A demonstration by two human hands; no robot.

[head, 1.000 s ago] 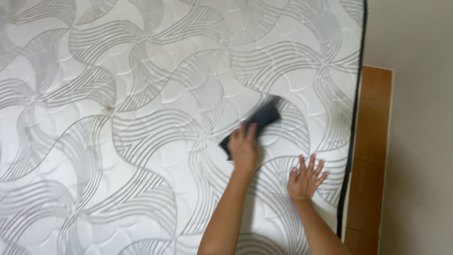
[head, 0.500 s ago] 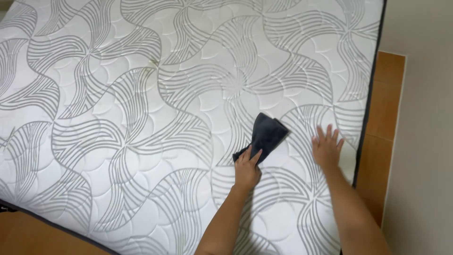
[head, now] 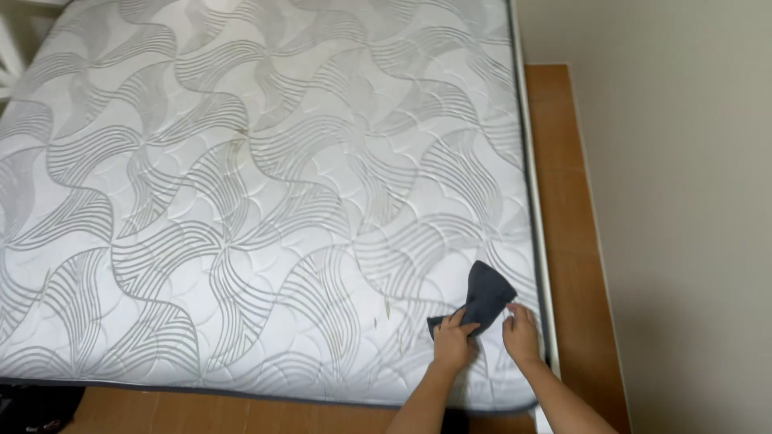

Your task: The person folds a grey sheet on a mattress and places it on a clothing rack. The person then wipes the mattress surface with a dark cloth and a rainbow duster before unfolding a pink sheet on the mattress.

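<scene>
A dark grey cloth [head: 485, 292] lies on the white quilted mattress [head: 265, 193] near its front right corner. My left hand [head: 453, 341] grips the cloth's near end and presses it onto the mattress. My right hand [head: 520, 331] rests just right of it, fingertips at the cloth's edge, close to the mattress side. Both forearms come in from the bottom of the head view.
A wooden bed frame [head: 571, 241] runs along the mattress's right side and front [head: 241, 411]. A plain beige wall [head: 691, 209] stands to the right. Something dark [head: 32, 406] lies at the bottom left corner.
The view has pulled back and shows more of the mattress. My hands and the cloth have come toward the front right corner. My right hand has drawn in from lying flat to touching the cloth.
</scene>
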